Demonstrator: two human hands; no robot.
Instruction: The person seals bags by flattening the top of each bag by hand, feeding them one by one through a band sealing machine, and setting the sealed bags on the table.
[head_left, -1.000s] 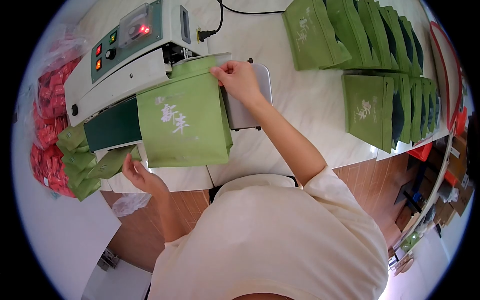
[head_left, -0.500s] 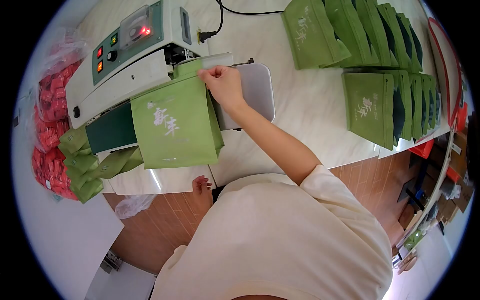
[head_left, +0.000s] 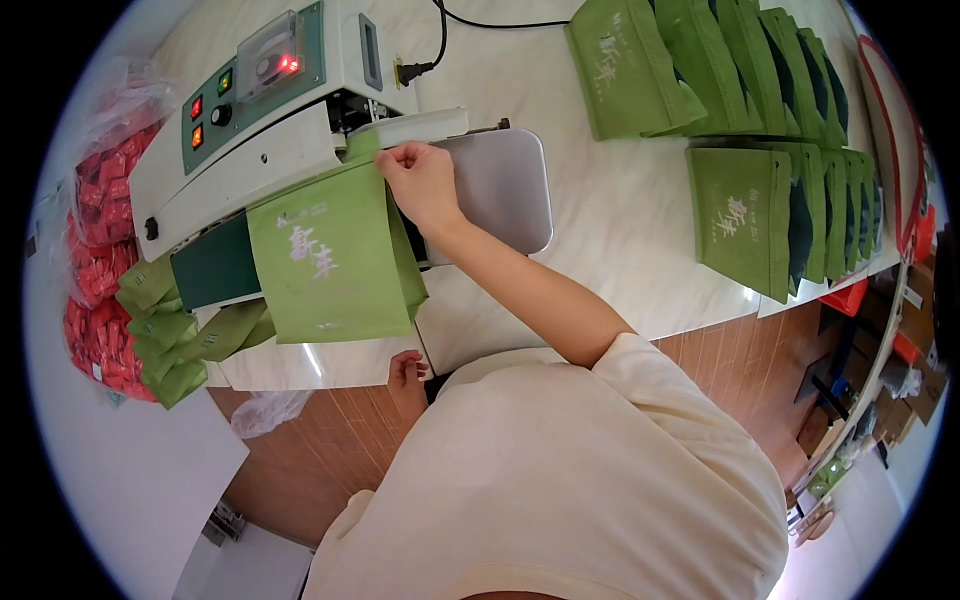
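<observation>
My right hand (head_left: pixel 418 182) pinches the top right corner of a green pouch (head_left: pixel 330 262) with white lettering. The pouch's top edge runs in the slot of a white and green bag sealing machine (head_left: pixel 235 160), and its body hangs down in front. My left hand (head_left: pixel 405 378) is held low by the table's front edge, fingers loosely bent and apart, holding nothing. Beside the pouch is the machine's dark green belt panel (head_left: pixel 222 262). A grey metal plate (head_left: pixel 505 190) lies to the right of my right hand.
Two rows of green pouches (head_left: pixel 738 215) stand upright at the table's right. More green pouches (head_left: pixel 165 325) lie piled at the machine's left end. Clear bags of red packets (head_left: pixel 105 200) stand at far left. A black power cord (head_left: pixel 440 40) runs from the machine.
The green pouch has moved left along the sealing machine, its lower part swinging slightly. My right hand has travelled left with it, still pinching the corner. My left hand has barely moved.
</observation>
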